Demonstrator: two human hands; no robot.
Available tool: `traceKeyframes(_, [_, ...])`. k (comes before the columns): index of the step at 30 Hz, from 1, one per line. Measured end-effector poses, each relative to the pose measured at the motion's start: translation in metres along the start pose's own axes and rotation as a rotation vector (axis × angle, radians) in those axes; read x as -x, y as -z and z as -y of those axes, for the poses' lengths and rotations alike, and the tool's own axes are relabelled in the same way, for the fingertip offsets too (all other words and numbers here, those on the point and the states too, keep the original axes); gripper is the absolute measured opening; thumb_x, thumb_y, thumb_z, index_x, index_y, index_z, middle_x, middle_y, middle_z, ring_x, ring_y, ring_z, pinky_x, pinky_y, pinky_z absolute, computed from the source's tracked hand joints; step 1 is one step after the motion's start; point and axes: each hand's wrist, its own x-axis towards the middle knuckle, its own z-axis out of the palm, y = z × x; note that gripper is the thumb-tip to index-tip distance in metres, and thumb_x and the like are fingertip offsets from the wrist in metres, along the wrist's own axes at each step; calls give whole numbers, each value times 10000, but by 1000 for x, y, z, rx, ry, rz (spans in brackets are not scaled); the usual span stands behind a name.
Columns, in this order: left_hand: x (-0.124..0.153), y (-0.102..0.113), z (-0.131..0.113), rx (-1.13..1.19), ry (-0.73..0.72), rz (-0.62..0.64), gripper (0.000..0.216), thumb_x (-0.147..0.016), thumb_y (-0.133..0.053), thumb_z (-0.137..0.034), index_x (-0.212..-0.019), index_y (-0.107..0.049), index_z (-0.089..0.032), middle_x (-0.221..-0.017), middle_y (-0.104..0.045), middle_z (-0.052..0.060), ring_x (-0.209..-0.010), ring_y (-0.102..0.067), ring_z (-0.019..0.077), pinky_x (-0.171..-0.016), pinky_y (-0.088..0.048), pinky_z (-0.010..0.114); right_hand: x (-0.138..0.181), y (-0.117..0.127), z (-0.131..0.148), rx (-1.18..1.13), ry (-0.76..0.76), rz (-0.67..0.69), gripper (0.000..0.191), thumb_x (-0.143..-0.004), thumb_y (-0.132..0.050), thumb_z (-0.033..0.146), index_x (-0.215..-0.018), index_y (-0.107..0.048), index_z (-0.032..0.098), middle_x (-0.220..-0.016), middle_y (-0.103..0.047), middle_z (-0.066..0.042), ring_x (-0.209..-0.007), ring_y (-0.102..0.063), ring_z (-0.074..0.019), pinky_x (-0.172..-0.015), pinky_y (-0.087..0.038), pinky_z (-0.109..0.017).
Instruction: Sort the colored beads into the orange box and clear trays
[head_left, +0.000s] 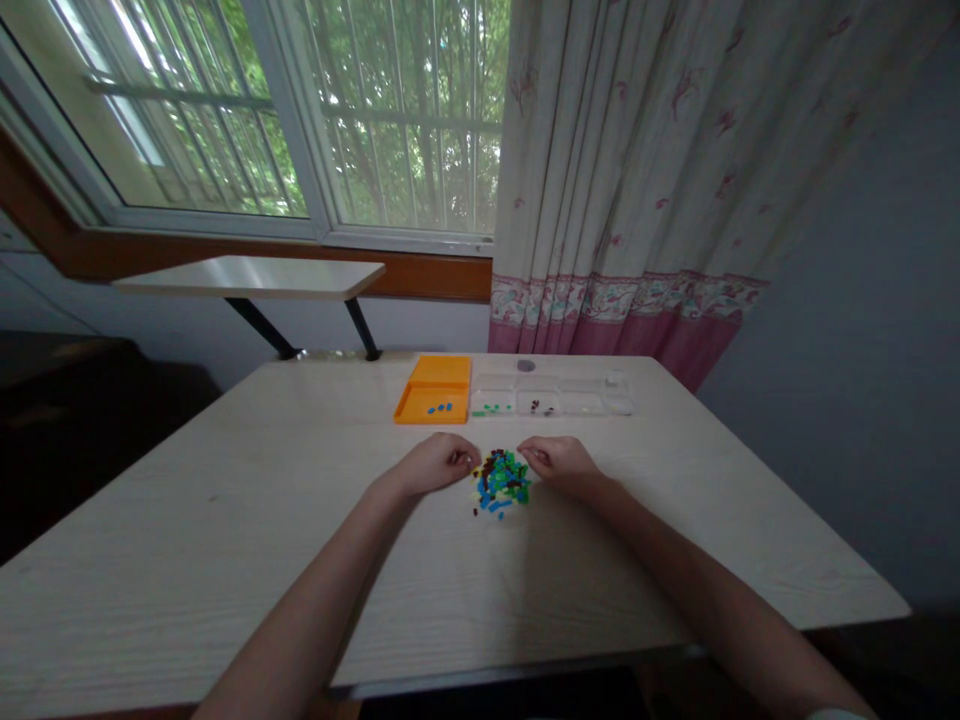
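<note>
A small heap of mixed little pieces (501,480), blue, green, dark brown and some yellow, lies on the table between my hands. They look like tiny building bricks. My left hand (441,462) rests at the heap's left side, its fingers curled and pinched. On the right side, my right hand (561,462) also has thumb and fingers drawn together close to the heap. Whatever either pinch may hold is too small to make out. Beyond the hands, an orange box (400,405) holds several blue pieces (441,408).
A clear divided tray (577,388) stands right of the orange box, with green pieces (491,408) and dark brown pieces (535,406) in separate compartments. A raised white shelf (262,275) is at the back left. The curtain (600,200) hangs behind the table (262,560).
</note>
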Motion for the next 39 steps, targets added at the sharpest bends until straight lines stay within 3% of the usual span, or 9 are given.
traceKeyframes(16, [-3, -7, -7, -9, 28, -53, 221, -698, -504, -240, -831, -660, -158, -528, -512, -21, -482, -419, 84, -474, -266, 175, 1, -1, 2, 8, 8, 44, 246, -827, -417, 313, -928, -634, 257, -727, -673, 6, -604, -581, -112, -568, -372, -199])
traceKeyframes(23, [-4, -10, -7, 29, 16, -55, 179, -707, -485, -201, -768, -645, -150, -636, -597, 12, -565, -489, 101, -541, -319, 176, 1, -1, 3, -22, 8, 55, 235, -824, -429, 294, -926, -638, 257, -759, -677, 10, -617, -585, -101, -587, -386, -184])
traceKeyframes(29, [-3, -10, -9, 33, 4, -84, 164, -698, -468, -177, -717, -627, -139, -602, -572, 3, -550, -475, 97, -539, -321, 184, 1, 0, 5, 9, 24, 55, 234, -822, -431, 286, -927, -638, 254, -755, -676, 10, -600, -577, -102, -579, -379, -186])
traceKeyframes(33, [-6, -16, -9, 228, 2, -157, 153, -702, -470, -165, -743, -612, -123, -654, -588, 17, -584, -491, 97, -545, -344, 186, 1, 0, 5, 10, 24, 43, 234, -823, -433, 290, -923, -641, 255, -718, -671, 13, -574, -566, -98, -562, -369, -181])
traceKeyframes(39, [-17, -31, -12, 697, 59, -262, 266, -701, -590, -351, -776, -600, -96, -655, -591, 28, -575, -505, 93, -547, -386, 202, 1, -6, 11, 6, 12, -117, 223, -785, -502, 352, -931, -640, 257, -574, -617, 31, -518, -539, -94, -548, -359, -177])
